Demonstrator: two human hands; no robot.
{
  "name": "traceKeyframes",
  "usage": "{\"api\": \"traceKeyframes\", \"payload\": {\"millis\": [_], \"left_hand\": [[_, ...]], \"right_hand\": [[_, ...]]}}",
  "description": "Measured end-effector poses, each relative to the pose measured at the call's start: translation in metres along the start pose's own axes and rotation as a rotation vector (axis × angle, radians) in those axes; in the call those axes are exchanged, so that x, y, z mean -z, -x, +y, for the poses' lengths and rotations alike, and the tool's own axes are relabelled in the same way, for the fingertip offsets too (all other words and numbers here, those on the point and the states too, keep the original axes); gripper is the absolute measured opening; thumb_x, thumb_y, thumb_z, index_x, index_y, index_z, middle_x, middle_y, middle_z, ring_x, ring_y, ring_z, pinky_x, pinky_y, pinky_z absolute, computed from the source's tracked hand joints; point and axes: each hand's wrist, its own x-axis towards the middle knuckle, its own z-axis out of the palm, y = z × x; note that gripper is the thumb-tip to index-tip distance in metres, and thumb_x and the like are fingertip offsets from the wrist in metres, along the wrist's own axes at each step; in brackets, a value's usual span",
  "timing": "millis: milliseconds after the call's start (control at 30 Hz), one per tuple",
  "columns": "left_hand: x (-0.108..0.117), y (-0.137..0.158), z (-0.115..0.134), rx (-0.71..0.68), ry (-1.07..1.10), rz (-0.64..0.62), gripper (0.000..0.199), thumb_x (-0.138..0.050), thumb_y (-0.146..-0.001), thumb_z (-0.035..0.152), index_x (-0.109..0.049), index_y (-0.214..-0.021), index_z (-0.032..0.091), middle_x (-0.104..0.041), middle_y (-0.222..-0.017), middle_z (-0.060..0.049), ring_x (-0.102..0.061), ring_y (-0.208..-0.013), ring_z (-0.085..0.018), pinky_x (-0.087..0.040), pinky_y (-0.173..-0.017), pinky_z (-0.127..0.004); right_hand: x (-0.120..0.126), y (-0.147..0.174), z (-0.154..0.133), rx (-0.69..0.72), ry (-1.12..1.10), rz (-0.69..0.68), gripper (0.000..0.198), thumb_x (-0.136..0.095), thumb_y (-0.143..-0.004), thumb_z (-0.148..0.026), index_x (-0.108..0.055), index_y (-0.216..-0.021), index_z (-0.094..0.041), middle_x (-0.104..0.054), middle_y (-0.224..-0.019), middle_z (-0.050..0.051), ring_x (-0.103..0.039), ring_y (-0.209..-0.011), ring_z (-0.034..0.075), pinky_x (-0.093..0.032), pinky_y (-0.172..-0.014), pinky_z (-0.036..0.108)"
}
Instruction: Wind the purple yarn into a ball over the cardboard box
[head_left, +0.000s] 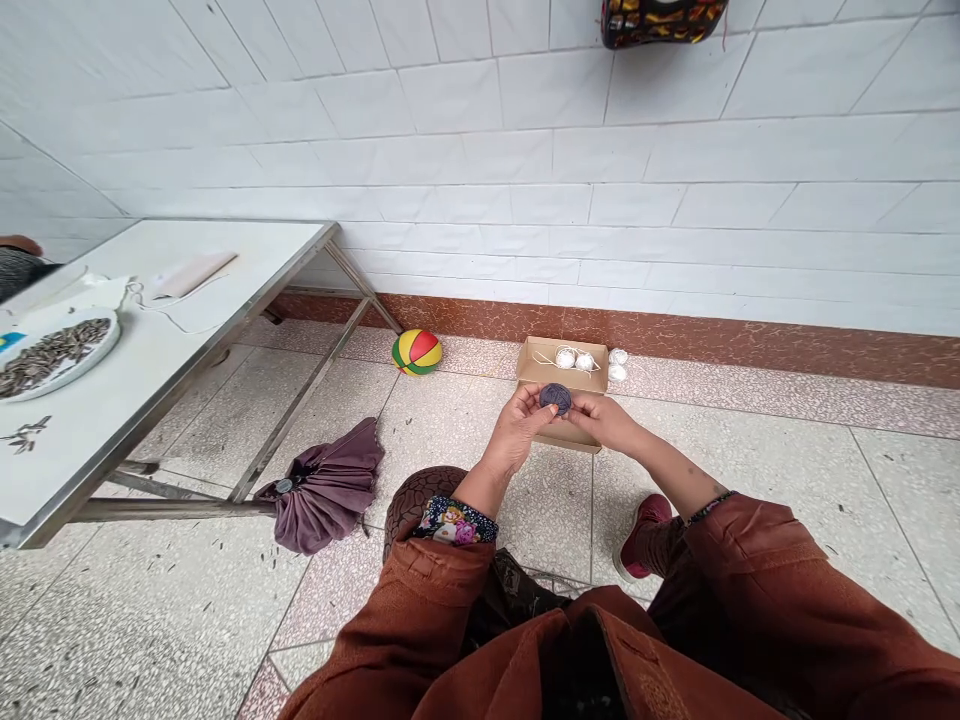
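A small dark grey-purple ball of yarn (555, 398) is held up between my two hands, over an open cardboard box (531, 358) on the floor. My left hand (516, 428) grips it from the left, with the thumb across its front. From the right, the fingertips of my right hand (606, 420) pinch at the ball's edge; whether they also hold a loose strand is too small to see. White balls of yarn (574, 359) with loose strands lie in the far part of the box. More white yarn balls (617, 364) rest on the floor just right of it.
A white table (277, 240) at left carries a plate of sunflower seeds (112, 345). Below its edge are a folded purple umbrella (330, 485) and a colourful ball (417, 352). A tiled wall (675, 220) stands ahead, with a dark patterned object (664, 22) high on it.
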Motion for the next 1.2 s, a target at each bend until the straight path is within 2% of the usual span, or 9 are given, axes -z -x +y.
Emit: {"api": "traceKeyframes", "payload": {"millis": [100,200,400,567,700,800,933,1067,1200], "left_hand": [[0.001,-0.004,0.000,-0.006,-0.133,0.111,0.043,-0.084,-0.068,0.034,-0.066,-0.103,0.017,-0.069,-0.099,-0.004,-0.061,-0.087,-0.015,-0.048,-0.083,-0.030],[-0.001,-0.004,0.000,0.003,-0.273,0.083,0.040,-0.085,-0.064,0.026,-0.065,-0.097,0.017,-0.068,-0.091,-0.003,-0.060,-0.081,-0.014,-0.046,-0.081,-0.030],[-0.004,-0.010,0.013,-0.039,-0.031,-0.098,0.053,-0.084,-0.069,0.028,-0.059,-0.115,0.022,-0.068,-0.096,0.000,-0.062,-0.087,-0.013,-0.047,-0.083,-0.029],[0.000,-0.063,0.034,-0.148,0.005,0.032,0.047,-0.085,-0.068,0.031,-0.064,-0.108,0.019,-0.070,-0.107,-0.005,-0.064,-0.095,-0.015,-0.049,-0.088,-0.031],[0.001,-0.101,0.027,-0.165,-0.183,0.132,0.043,-0.086,-0.062,0.024,-0.067,-0.100,0.017,-0.072,-0.097,-0.004,-0.065,-0.088,-0.017,-0.051,-0.089,-0.034],[-0.002,-0.105,0.012,-0.116,-0.282,0.013,0.042,-0.086,-0.062,0.021,-0.068,-0.100,0.017,-0.072,-0.094,-0.004,-0.065,-0.083,-0.016,-0.051,-0.085,-0.033],[-0.002,-0.088,0.005,-0.087,-0.191,-0.212,0.050,-0.088,-0.062,0.021,-0.067,-0.107,0.019,-0.070,-0.095,-0.003,-0.064,-0.083,-0.014,-0.050,-0.084,-0.030],[0.006,-0.079,0.006,-0.088,0.042,-0.176,0.055,-0.088,-0.069,0.030,-0.064,-0.117,0.021,-0.071,-0.105,-0.006,-0.065,-0.095,-0.016,-0.049,-0.089,-0.031],[0.016,-0.089,-0.001,-0.088,0.125,0.010,0.049,-0.088,-0.069,0.035,-0.065,-0.110,0.020,-0.071,-0.108,-0.005,-0.066,-0.096,-0.016,-0.050,-0.089,-0.031]], "right_hand": [[0.004,0.010,-0.015,0.157,0.070,-0.043,0.027,-0.055,-0.097,-0.043,-0.066,-0.084,-0.022,-0.061,-0.071,0.000,-0.054,-0.068,0.016,-0.041,-0.065,0.028],[0.017,0.007,-0.030,0.246,0.067,0.003,0.023,-0.057,-0.098,-0.040,-0.068,-0.088,-0.023,-0.067,-0.081,0.003,-0.060,-0.074,0.018,-0.044,-0.070,0.030],[0.022,-0.028,-0.014,0.135,-0.085,0.228,0.033,-0.055,-0.097,-0.051,-0.061,-0.081,-0.023,-0.061,-0.074,0.001,-0.055,-0.070,0.018,-0.045,-0.067,0.030],[0.000,-0.037,-0.005,0.138,-0.036,0.251,0.034,-0.049,-0.099,-0.050,-0.057,-0.079,-0.023,-0.058,-0.073,0.001,-0.055,-0.070,0.018,-0.045,-0.068,0.032],[0.011,-0.029,-0.017,0.246,0.084,0.203,0.030,-0.053,-0.100,-0.044,-0.061,-0.080,-0.023,-0.062,-0.077,0.004,-0.058,-0.075,0.020,-0.047,-0.073,0.034],[0.036,-0.033,-0.017,0.233,0.047,0.289,0.026,-0.056,-0.099,-0.043,-0.066,-0.084,-0.024,-0.065,-0.080,0.005,-0.060,-0.078,0.021,-0.048,-0.076,0.035],[0.054,-0.052,0.005,0.135,-0.052,0.413,0.026,-0.058,-0.095,-0.045,-0.065,-0.083,-0.023,-0.067,-0.084,0.005,-0.061,-0.082,0.022,-0.049,-0.079,0.036],[0.034,-0.062,0.023,-0.020,-0.037,0.313,0.028,-0.054,-0.094,-0.045,-0.062,-0.079,-0.023,-0.063,-0.075,0.002,-0.059,-0.072,0.021,-0.047,-0.069,0.033],[0.008,-0.055,0.012,0.059,0.098,0.167,0.024,-0.050,-0.096,-0.037,-0.060,-0.080,-0.022,-0.065,-0.077,0.003,-0.060,-0.073,0.020,-0.047,-0.071,0.033]]}}
